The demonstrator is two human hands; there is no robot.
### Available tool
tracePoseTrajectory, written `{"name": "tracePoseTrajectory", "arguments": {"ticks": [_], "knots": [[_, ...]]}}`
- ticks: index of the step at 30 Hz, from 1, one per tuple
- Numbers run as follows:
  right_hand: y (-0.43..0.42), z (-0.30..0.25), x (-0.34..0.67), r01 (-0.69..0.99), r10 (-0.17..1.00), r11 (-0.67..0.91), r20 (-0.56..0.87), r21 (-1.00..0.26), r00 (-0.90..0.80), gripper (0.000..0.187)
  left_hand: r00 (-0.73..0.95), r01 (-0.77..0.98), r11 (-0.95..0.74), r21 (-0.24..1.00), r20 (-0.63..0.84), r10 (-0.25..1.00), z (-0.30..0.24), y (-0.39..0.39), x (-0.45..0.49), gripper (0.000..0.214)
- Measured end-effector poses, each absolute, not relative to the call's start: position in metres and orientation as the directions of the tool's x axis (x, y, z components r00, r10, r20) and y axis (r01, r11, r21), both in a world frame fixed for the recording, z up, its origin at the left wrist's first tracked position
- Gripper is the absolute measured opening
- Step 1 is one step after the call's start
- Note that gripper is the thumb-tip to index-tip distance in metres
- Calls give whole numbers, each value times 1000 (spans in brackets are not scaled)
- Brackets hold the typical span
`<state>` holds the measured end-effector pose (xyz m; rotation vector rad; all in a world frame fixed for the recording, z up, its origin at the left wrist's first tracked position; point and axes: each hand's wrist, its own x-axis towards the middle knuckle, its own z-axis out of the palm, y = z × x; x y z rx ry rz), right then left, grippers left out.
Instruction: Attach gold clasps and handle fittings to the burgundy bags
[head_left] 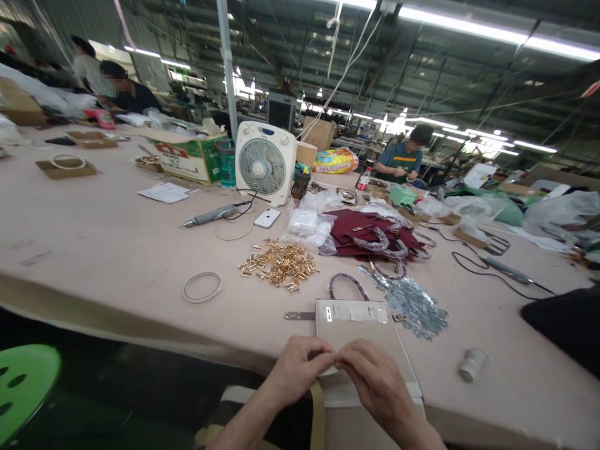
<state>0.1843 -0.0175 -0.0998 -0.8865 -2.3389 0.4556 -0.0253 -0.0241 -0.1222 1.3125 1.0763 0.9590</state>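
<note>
My left hand (300, 369) and my right hand (375, 381) meet at the near edge of the table, fingertips pinched together over something too small to make out. They hover at the near end of a flat beige panel (370, 344) with a clear strip across its far end. A metal strap piece (299, 315) pokes out at its left. A purple bag handle (347, 284) lies just beyond the panel. Further out are a heap of small gold metal fittings (279, 265) and a scatter of silvery flat parts (412, 303).
Maroon bag pieces (370, 234), plastic bags (307, 228), a white fan (265, 162), a phone (266, 217), an electric tool (209, 216), a tape ring (202, 287) and a small white roll (473, 364) lie on the long table (103, 237). A green stool (23, 387) stands left. Other people work far off.
</note>
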Motion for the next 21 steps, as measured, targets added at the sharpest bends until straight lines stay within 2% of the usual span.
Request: {"name": "tracePoseTrajectory", "arguments": {"ticks": [2, 4, 7, 11, 15, 21], "knots": [[-21, -97, 184, 430, 636, 764, 450, -481, -627, 20, 167, -92, 167, 982, -150, 974, -128, -21, -28, 39], [-15, -93, 186, 398, 652, 743, 451, -537, -609, 18, 80, -118, 163, 980, -154, 985, -132, -18, -33, 40], [13, -89, 188, 452, 780, 613, 403, -648, -479, 10, 64, 104, 15, 994, -22, 998, -132, -15, -40, 29], [60, -93, 184, 552, 871, 471, 260, -689, -417, 20, 165, 348, -88, 933, 31, 986, -130, -19, -39, 25], [82, -106, 173, 548, 868, 418, 140, -724, -476, 23, 168, 440, -115, 890, 44, 985, -131, -23, -36, 24], [87, -120, 162, 566, 880, 386, 108, -729, -462, 18, 150, 506, -87, 858, 12, 989, -132, -21, -33, 21]]}}
